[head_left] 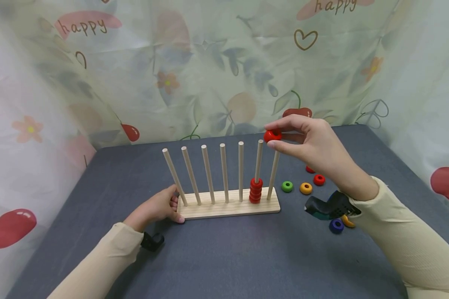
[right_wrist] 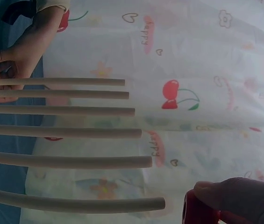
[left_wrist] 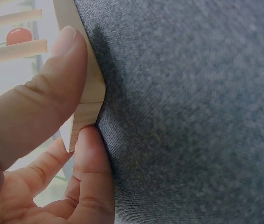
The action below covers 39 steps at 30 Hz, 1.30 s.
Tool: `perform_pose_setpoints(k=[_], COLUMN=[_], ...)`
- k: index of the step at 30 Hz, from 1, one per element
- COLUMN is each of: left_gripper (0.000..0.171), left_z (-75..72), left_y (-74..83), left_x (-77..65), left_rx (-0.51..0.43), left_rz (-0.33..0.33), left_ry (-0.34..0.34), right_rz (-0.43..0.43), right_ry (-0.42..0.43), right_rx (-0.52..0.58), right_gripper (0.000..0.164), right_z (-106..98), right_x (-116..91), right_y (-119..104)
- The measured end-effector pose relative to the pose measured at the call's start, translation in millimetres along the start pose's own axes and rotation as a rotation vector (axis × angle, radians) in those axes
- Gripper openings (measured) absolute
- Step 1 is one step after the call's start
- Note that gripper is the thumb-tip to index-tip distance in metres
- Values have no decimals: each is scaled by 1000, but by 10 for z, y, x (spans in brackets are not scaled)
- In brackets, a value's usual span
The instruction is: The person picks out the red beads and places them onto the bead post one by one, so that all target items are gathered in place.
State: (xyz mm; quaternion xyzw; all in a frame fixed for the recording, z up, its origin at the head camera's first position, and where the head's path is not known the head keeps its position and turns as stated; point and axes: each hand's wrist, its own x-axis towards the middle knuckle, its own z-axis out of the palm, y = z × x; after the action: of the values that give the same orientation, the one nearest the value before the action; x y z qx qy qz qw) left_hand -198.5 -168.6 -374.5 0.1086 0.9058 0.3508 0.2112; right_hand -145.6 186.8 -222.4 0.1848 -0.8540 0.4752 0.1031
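Observation:
A wooden rack with several upright pegs stands on its flat base on the dark table. My left hand grips the base's left end; in the left wrist view the thumb lies over its edge and the fingers against its end. Between thumb and fingertips, my right hand pinches a red ring. It is up at the height of the peg tops, just right of the second peg from the right. Several red rings are stacked at the bottom of that peg.
Right of the rack lie loose rings: a green one, an orange one, a red one and a purple-blue one. The right wrist camera partly covers a yellow piece. A printed curtain hangs behind the table.

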Motion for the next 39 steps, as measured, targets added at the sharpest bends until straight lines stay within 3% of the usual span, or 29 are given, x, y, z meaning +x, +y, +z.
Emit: perform_pose_setpoints(k=[15,39], left_gripper=[65,67], left_z=[0,2], left_y=[17,24], left_x=[10,4], left_rx=[-8,4], left_rz=[-19,-45], left_ry=[2,6], right_rz=[-6,-32], right_ry=[-59,-87], right_rx=[-64,-117], right_gripper=[31,30], right_z=[51,72], right_x=[156,181], right_y=[60,70])
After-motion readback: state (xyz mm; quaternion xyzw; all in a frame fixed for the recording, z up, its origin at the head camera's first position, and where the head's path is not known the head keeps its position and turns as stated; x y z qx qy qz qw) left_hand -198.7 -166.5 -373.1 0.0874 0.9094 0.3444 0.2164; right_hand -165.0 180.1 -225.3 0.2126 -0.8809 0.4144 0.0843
